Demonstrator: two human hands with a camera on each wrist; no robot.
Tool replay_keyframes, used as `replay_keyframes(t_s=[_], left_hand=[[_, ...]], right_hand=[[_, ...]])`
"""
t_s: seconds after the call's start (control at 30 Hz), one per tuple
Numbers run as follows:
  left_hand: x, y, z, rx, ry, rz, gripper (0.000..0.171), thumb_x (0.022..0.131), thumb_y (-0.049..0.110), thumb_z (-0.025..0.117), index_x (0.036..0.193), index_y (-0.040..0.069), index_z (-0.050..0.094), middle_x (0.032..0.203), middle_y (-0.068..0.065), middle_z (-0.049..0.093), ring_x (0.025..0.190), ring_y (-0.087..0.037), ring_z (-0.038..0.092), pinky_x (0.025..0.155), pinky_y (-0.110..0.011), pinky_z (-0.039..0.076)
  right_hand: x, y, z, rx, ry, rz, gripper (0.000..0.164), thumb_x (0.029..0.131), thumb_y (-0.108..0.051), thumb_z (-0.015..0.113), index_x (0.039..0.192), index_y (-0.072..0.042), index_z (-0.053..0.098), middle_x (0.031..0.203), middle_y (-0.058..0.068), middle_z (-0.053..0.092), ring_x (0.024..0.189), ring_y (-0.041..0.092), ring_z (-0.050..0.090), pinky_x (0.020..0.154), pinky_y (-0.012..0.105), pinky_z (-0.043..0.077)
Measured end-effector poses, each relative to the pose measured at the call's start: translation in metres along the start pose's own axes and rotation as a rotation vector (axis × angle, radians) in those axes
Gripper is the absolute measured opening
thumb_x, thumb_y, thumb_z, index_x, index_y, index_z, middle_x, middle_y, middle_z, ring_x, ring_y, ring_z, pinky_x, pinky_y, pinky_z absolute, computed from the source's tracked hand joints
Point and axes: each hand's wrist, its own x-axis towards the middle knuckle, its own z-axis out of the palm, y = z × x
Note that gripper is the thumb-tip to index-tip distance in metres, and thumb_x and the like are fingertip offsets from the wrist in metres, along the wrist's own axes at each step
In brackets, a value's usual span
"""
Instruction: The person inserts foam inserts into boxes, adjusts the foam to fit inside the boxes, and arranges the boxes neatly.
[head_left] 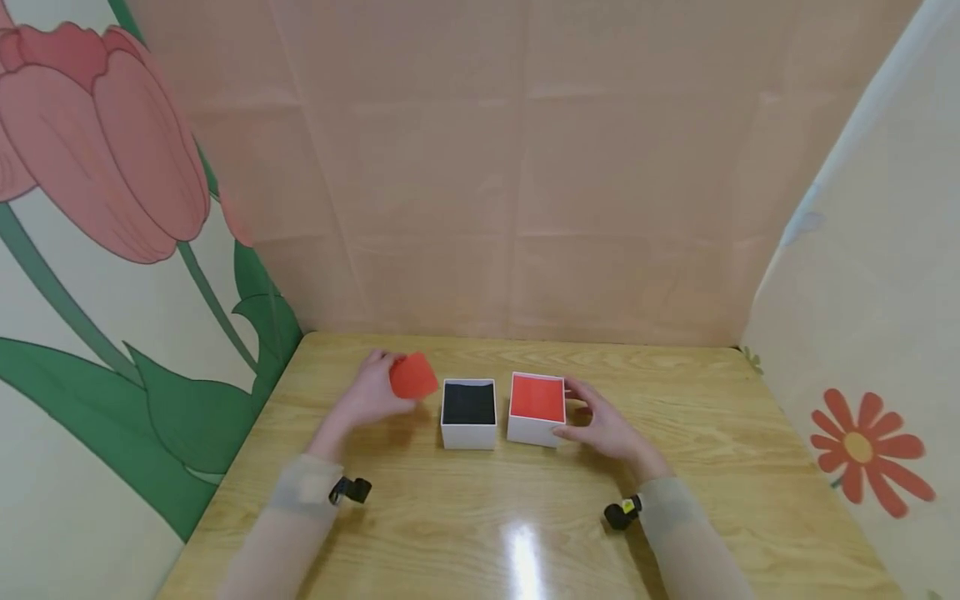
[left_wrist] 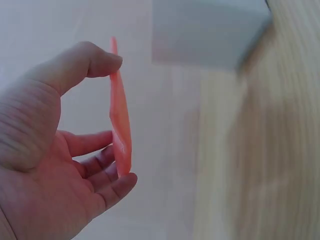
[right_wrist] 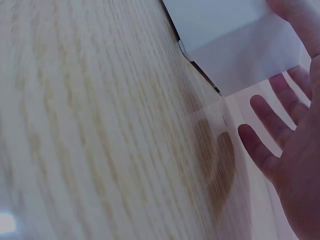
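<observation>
In the head view my left hand (head_left: 375, 390) holds a thin red square sheet (head_left: 414, 377) above the table, left of the boxes. The left wrist view shows the red sheet (left_wrist: 119, 107) nearly edge-on, slightly bowed, pinched between thumb and fingers. My right hand (head_left: 607, 421) is at the right side of a white box (head_left: 534, 431), thumb on its front and a finger toward its back. Red material (head_left: 537, 398) fills that box's top. Beside it, to the left, stands a second white box (head_left: 468, 437) with black material (head_left: 468, 403) inside.
Both boxes stand on a wood-grain table (head_left: 450, 525). A pinkish backdrop (head_left: 525, 208) rises behind the table. Flower-printed sheets hang on both sides, with a large tulip (head_left: 105, 142) at left and a red flower (head_left: 862, 450) at right.
</observation>
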Motion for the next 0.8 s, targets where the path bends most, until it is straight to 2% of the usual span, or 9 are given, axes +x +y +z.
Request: replay_keyframes(t_s=[0.2,0.47,0.57,0.8], left_hand=[[0.01,0.04,0.014,-0.059,-0.022,0.113,0.085,0.077,0.028,0.092,0.15,0.002,0.055,0.14,-0.012,0.051,0.118,-0.03,0.055,0.092,-0.05,0.058],[0.026,0.09,0.048,-0.108,-0.109,0.254,0.084,0.079,0.03,0.092,0.151,0.008,0.056,0.141,-0.005,0.049,0.119,-0.023,0.053,0.085,-0.038,0.059],[0.03,0.102,0.06,-0.086,-0.137,0.287,0.084,0.079,0.032,0.092,0.151,0.008,0.056,0.141,-0.006,0.05,0.119,-0.023,0.053,0.084,-0.037,0.058],[0.037,0.121,0.084,-0.045,-0.186,0.301,0.086,0.079,0.033,0.092,0.153,0.009,0.055,0.142,-0.004,0.051,0.121,-0.021,0.051,0.086,-0.033,0.055]], right_hand=[[0.002,0.002,-0.001,-0.012,0.003,-0.015,0.11,0.087,-0.044,0.091,0.171,-0.014,0.026,0.162,0.013,0.044,0.145,0.043,0.045,0.118,0.062,0.039],[0.001,0.001,-0.001,-0.022,-0.003,-0.007,0.112,0.086,-0.045,0.09,0.171,-0.013,0.026,0.163,0.012,0.043,0.146,0.042,0.045,0.117,0.062,0.041],[0.001,0.0,0.0,-0.014,-0.001,-0.003,0.111,0.086,-0.046,0.091,0.171,-0.014,0.026,0.162,0.012,0.044,0.145,0.041,0.046,0.117,0.062,0.041],[-0.001,-0.001,0.0,0.02,-0.008,-0.028,0.108,0.087,-0.044,0.091,0.171,-0.019,0.028,0.161,0.009,0.045,0.144,0.04,0.047,0.116,0.06,0.043]])
